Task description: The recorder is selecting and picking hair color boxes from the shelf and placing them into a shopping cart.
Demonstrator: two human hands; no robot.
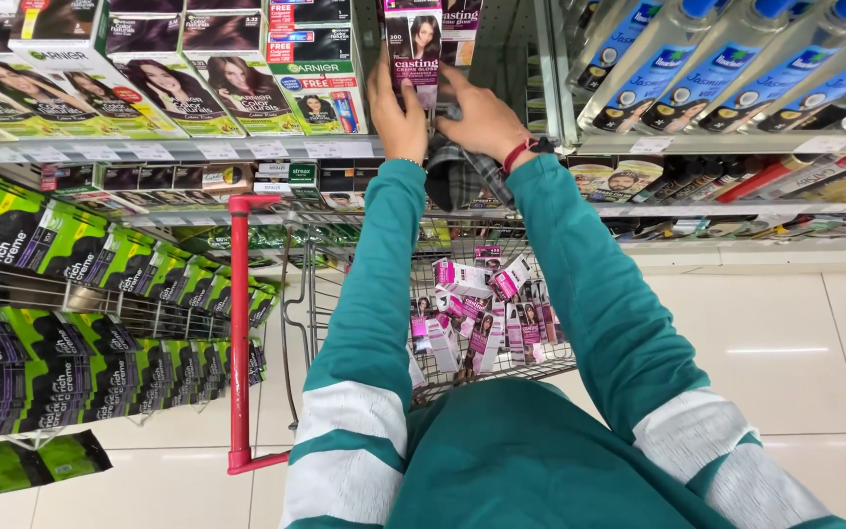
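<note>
Teal sleeves reach up; left hand (399, 116) and right hand (482, 116) clamp a tall maroon hair-dye box (415, 44) at the shelf, above a wire cart (345, 294).

Glossy cardboard hair-dye box (413, 49), wire-metal cart (364, 294) (red plastic handle), shiny floor tiles (785, 343).

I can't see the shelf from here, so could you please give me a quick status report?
Left hand and right hand both on a hair-colour box at the upper shelf. Checked cloth hangs under right hand. Cart below holds more boxes.
</note>
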